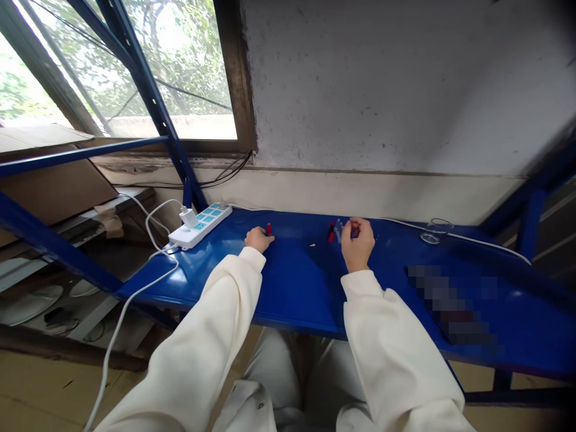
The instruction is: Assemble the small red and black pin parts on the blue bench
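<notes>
Both my arms, in white sleeves, reach out over a blue metal shelf point(292, 288). My left hand point(258, 239) rests on the shelf with its fingers curled around a small red piece point(269, 228). My right hand point(357, 241) is closed around a small object that I cannot make out, next to a red piece point(332, 231) and a small clear bottle point(338, 230) standing on the shelf. A tiny white scrap point(312, 245) lies between my hands.
A white power strip point(200, 225) with a plugged-in charger and white cable lies at the shelf's left end. A clear glass dish point(434, 230) sits at the back right. Blue rack posts, a window and cardboard stand to the left.
</notes>
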`<state>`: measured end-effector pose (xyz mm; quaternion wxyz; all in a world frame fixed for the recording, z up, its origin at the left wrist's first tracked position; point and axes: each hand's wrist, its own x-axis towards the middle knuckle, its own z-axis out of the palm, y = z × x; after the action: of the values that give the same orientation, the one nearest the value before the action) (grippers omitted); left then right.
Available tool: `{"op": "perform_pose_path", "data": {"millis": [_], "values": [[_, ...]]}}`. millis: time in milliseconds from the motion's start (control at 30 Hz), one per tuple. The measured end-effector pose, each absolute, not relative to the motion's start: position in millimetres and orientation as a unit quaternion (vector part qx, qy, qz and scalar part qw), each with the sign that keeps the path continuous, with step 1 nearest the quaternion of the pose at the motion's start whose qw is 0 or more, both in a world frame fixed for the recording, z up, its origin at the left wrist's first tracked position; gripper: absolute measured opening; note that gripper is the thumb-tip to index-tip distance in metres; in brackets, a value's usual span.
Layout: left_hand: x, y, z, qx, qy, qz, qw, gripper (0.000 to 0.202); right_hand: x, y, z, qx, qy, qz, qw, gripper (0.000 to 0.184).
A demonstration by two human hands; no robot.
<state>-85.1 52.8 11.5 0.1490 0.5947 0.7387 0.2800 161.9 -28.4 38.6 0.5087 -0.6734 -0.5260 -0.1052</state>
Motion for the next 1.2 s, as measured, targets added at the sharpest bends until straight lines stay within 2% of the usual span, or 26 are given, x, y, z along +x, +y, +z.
{"op": "perform_pose_path", "data": {"millis": [100, 200, 300, 367, 467, 533, 667, 833, 1000, 1200], "values": [[-71, 35, 18, 0.588, 0.714, 0.372, 0.079, 0.044, 178, -28, 36, -0.743, -0.473, -0.069, 0.468, 0.032], [-42, 14, 27, 0.643, 0.618, 0.453, 0.019, 0.036, 187, -26, 28, -0.814, -0.466, 0.005, 0.347, 0.031], [-4, -4, 29, 0.747, 0.499, 0.438, 0.010, 0.027, 188, -23, 19, -0.836, -0.486, 0.041, 0.252, 0.031], [19, -10, 26, 0.804, 0.454, 0.383, 0.014, 0.033, 186, -22, 16, -0.834, -0.502, 0.046, 0.223, 0.031], [45, -14, 14, 0.830, 0.460, 0.314, 0.020, 0.055, 184, -20, 13, -0.829, -0.517, 0.034, 0.210, 0.032], [55, -13, 7, 0.837, 0.466, 0.288, 0.003, 0.059, 183, -20, 12, -0.826, -0.524, 0.029, 0.206, 0.033], [62, -8, 1, 0.846, 0.460, 0.266, -0.033, 0.047, 181, -18, 10, -0.823, -0.528, 0.022, 0.209, 0.033], [63, -1, 9, 0.851, 0.449, 0.272, -0.029, 0.029, 180, -16, 7, -0.823, -0.526, 0.007, 0.214, 0.030], [63, 5, 13, 0.853, 0.435, 0.284, -0.039, 0.019, 179, -15, 4, -0.819, -0.530, -0.001, 0.221, 0.028], [49, 3, 21, 0.819, 0.443, 0.363, 0.018, 0.008, 179, -10, 1, -0.820, -0.527, 0.005, 0.223, 0.028]]}}
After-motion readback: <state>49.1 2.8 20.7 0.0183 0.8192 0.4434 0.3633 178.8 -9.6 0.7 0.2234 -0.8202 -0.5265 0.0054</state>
